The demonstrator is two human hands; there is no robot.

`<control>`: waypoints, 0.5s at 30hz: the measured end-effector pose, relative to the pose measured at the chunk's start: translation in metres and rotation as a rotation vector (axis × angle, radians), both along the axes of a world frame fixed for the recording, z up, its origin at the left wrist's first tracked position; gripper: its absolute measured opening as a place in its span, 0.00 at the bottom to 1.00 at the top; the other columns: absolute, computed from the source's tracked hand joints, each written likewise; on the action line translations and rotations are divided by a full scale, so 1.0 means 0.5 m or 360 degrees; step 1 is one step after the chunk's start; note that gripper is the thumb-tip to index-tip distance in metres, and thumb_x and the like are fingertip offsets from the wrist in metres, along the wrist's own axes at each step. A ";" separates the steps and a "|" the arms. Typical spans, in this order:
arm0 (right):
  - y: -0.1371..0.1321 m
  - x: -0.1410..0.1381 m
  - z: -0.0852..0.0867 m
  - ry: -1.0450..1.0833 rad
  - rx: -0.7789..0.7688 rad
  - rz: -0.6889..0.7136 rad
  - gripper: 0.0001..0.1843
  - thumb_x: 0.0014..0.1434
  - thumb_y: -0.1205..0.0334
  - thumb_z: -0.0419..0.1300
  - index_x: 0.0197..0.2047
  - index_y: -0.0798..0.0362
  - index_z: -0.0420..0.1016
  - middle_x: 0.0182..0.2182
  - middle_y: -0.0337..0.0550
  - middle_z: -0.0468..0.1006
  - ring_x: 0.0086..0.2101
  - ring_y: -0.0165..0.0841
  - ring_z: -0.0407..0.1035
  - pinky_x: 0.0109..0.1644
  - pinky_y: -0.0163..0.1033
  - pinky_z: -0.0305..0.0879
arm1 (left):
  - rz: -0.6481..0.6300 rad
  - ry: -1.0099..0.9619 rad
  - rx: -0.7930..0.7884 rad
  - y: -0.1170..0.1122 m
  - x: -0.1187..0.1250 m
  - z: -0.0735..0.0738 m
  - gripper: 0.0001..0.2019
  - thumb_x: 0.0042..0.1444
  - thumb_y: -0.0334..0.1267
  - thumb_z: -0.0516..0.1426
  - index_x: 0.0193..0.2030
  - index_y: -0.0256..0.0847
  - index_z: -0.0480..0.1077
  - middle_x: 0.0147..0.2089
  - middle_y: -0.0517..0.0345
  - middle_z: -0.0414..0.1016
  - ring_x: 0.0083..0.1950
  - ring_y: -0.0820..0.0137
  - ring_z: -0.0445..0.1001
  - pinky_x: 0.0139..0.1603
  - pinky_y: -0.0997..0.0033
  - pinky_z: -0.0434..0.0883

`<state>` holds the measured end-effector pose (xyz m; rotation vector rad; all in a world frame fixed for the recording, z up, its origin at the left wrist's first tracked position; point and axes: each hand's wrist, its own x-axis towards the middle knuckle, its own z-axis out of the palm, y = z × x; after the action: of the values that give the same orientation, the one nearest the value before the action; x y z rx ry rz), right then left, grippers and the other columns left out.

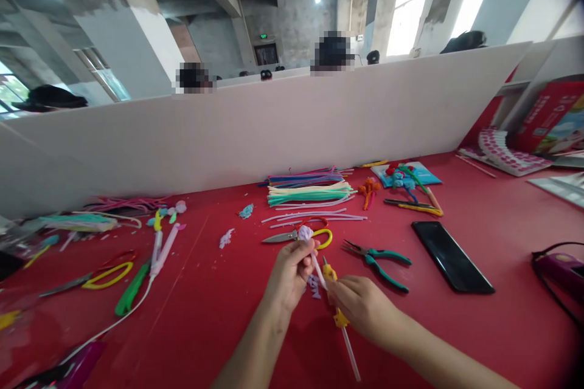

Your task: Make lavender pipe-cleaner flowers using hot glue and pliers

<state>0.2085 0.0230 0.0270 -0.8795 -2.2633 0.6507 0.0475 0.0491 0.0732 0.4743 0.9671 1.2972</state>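
Observation:
A small lilac fuzzy ball [305,233] pokes out above the closed fingers of my left hand [291,270]. From there a pale lilac pipe cleaner [318,270] runs down to my right hand [360,302], whose fingers are pinched on its lower part. Beneath and beside my right hand lies a yellow glue gun [339,318] with a clear glue stick [351,355] sticking out; the hand partly covers it. Scissors with red and yellow handles [325,238] rest just beyond my left hand. Lilac scraps [314,285] lie between both hands.
Green-handled pliers [383,261] and a black phone [451,256] lie to the right. Bundled pipe cleaners [310,191] lie before a white partition [292,127]. At left are more scissors [100,276], a green-handled tool [132,290] and a corded white glue gun [162,252].

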 end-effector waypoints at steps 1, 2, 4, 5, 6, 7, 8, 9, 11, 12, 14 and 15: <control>-0.001 0.003 -0.002 -0.0013 -0.0057 0.0003 0.15 0.65 0.64 0.42 0.38 0.55 0.69 0.23 0.42 0.71 0.22 0.30 0.62 0.28 0.34 0.54 | 0.0027 0.0035 0.0037 -0.001 -0.003 -0.002 0.09 0.40 0.33 0.68 0.24 0.30 0.75 0.21 0.59 0.69 0.18 0.85 0.58 0.15 0.86 0.56; -0.001 0.007 -0.003 -0.0025 -0.0125 0.0003 0.13 0.65 0.63 0.45 0.41 0.55 0.70 0.21 0.39 0.71 0.20 0.28 0.62 0.26 0.33 0.53 | 0.0057 0.0068 0.0077 -0.002 -0.007 -0.004 0.10 0.39 0.35 0.69 0.24 0.31 0.75 0.21 0.60 0.69 0.18 0.85 0.58 0.16 0.86 0.56; 0.000 0.015 0.002 -0.0035 -0.0265 -0.0009 0.10 0.63 0.61 0.52 0.43 0.53 0.70 0.18 0.33 0.69 0.17 0.26 0.60 0.22 0.30 0.51 | 0.0098 0.0129 0.0144 -0.007 -0.015 -0.005 0.10 0.39 0.36 0.69 0.25 0.33 0.75 0.22 0.61 0.70 0.19 0.85 0.58 0.18 0.85 0.56; 0.002 0.018 0.008 -0.0026 -0.0320 -0.0035 0.10 0.61 0.60 0.54 0.44 0.52 0.71 0.18 0.32 0.69 0.17 0.25 0.60 0.21 0.30 0.50 | 0.0097 0.0156 0.0170 -0.010 -0.018 -0.005 0.10 0.39 0.37 0.69 0.26 0.33 0.76 0.23 0.61 0.71 0.20 0.84 0.58 0.19 0.84 0.56; 0.005 0.020 0.017 -0.0006 -0.0356 -0.0079 0.10 0.60 0.59 0.56 0.43 0.52 0.72 0.19 0.33 0.70 0.18 0.25 0.61 0.22 0.30 0.51 | 0.0077 0.0180 0.0187 -0.014 -0.019 -0.004 0.10 0.39 0.37 0.69 0.27 0.34 0.77 0.23 0.61 0.71 0.20 0.84 0.58 0.20 0.83 0.56; 0.008 0.020 0.027 0.0016 -0.0370 -0.0133 0.10 0.60 0.58 0.56 0.44 0.52 0.72 0.22 0.34 0.71 0.20 0.26 0.63 0.24 0.30 0.54 | 0.0042 0.0203 0.0202 -0.018 -0.020 -0.005 0.10 0.40 0.37 0.69 0.28 0.33 0.77 0.22 0.61 0.70 0.20 0.84 0.57 0.20 0.82 0.55; 0.012 0.018 0.038 0.0068 -0.0394 -0.0181 0.11 0.61 0.58 0.55 0.44 0.52 0.72 0.25 0.37 0.73 0.24 0.27 0.65 0.28 0.31 0.57 | 0.0004 0.0223 0.0214 -0.022 -0.018 -0.006 0.10 0.41 0.37 0.68 0.28 0.33 0.77 0.20 0.63 0.67 0.20 0.84 0.54 0.20 0.81 0.53; 0.016 0.014 0.049 0.0136 -0.0428 -0.0206 0.11 0.61 0.58 0.55 0.43 0.52 0.72 0.29 0.39 0.73 0.28 0.28 0.66 0.32 0.31 0.59 | -0.0035 0.0240 0.0220 -0.025 -0.015 -0.008 0.10 0.42 0.37 0.68 0.28 0.32 0.77 0.17 0.66 0.62 0.19 0.83 0.52 0.20 0.80 0.52; 0.025 0.002 0.064 0.0309 -0.0548 -0.0182 0.08 0.59 0.59 0.57 0.38 0.53 0.73 0.32 0.41 0.72 0.33 0.30 0.67 0.38 0.33 0.61 | -0.0083 0.0258 0.0220 -0.030 -0.007 -0.015 0.10 0.43 0.38 0.68 0.27 0.32 0.77 0.16 0.67 0.60 0.19 0.83 0.51 0.21 0.79 0.51; 0.030 -0.006 0.067 0.0371 -0.0607 -0.0160 0.07 0.57 0.60 0.57 0.35 0.54 0.73 0.31 0.40 0.72 0.33 0.30 0.66 0.39 0.33 0.61 | -0.0093 0.0262 0.0217 -0.031 -0.003 -0.019 0.10 0.42 0.39 0.68 0.27 0.32 0.77 0.16 0.66 0.61 0.20 0.82 0.52 0.22 0.79 0.52; 0.040 -0.019 0.063 0.0450 -0.0711 -0.0150 0.07 0.56 0.61 0.57 0.29 0.54 0.70 0.27 0.38 0.69 0.30 0.29 0.65 0.35 0.33 0.61 | -0.0094 0.0266 0.0215 -0.030 0.002 -0.027 0.11 0.41 0.39 0.68 0.27 0.33 0.78 0.19 0.63 0.65 0.21 0.81 0.54 0.23 0.78 0.53; 0.045 -0.024 0.058 0.0456 -0.0752 -0.0155 0.08 0.56 0.61 0.56 0.27 0.54 0.69 0.25 0.37 0.68 0.28 0.28 0.63 0.33 0.33 0.60 | -0.0090 0.0266 0.0216 -0.029 0.002 -0.030 0.11 0.40 0.39 0.68 0.27 0.33 0.78 0.20 0.62 0.66 0.21 0.81 0.54 0.23 0.78 0.53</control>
<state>0.1965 0.0455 0.0563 -1.0303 -1.8268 1.2121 0.0487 0.0347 0.0580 0.7197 1.0001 1.2921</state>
